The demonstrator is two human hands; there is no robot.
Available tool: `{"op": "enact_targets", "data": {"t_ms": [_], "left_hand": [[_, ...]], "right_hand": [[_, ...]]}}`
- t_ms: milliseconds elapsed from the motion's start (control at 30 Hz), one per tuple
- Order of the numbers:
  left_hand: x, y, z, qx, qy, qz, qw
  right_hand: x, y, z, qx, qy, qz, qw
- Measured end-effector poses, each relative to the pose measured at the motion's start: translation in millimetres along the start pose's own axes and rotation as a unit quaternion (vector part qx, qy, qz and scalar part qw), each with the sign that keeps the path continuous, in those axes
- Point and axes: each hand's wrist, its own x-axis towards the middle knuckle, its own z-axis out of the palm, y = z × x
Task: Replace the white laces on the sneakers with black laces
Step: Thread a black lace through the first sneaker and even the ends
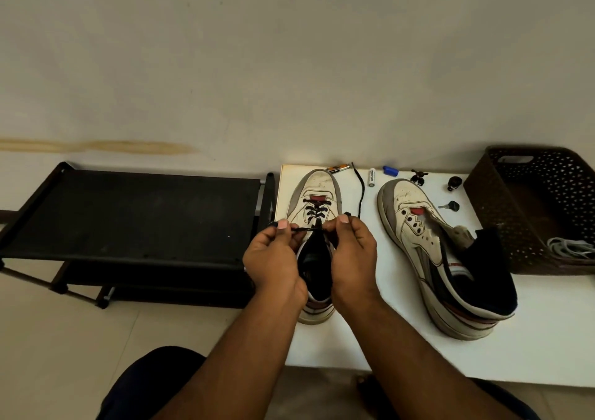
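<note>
Dim, soft light; perhaps edge-warped.

Left hand: raised over the near left part of the table, back of hand toward the camera, fingers curled, thumb and forefinger pinching a strand of black lace.
Right hand: just beside the left, close but not touching, same pose; thumb and forefinger pinch the other strand of the lace, remaining fingers folded under.
Forearms: both bare, rising from the lower edge of view and converging toward the hands.
Wrists: roughly straight, level with each other.
</note>
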Motion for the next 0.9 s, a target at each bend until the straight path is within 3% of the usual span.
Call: {"op": "enact_targets", "data": {"t_ms": [133,333,500,667,900], "left_hand": [[3.1,0.3,-2.0,-0.028,0.007,-0.019,0.999],[0.1,0.7,-2.9,-0.029,0.016,0.006,0.999],[-9.8,26.4,-6.7,0.004,-0.056,0.011,0.998],[-38.0,59.7,-4.9,0.04,-0.098,0.047,0.993],[-103.2,142.3,16.0,0.148,-0.167,0.187,0.957]], "right_hand": [[4.4,0.0,1.0,0.124,0.009,0.069,0.99],[8.3,-4.9,-3.5,0.21,-0.025,0.091,0.973],[8.5,-23.2,-12.3,0.267,-0.047,0.102,0.957],[-1.4,-61.2,-21.6,0.262,-0.071,0.039,0.962],[-28.9,-192.5,-11.1,0.148,-0.131,-0.088,0.976]]}}
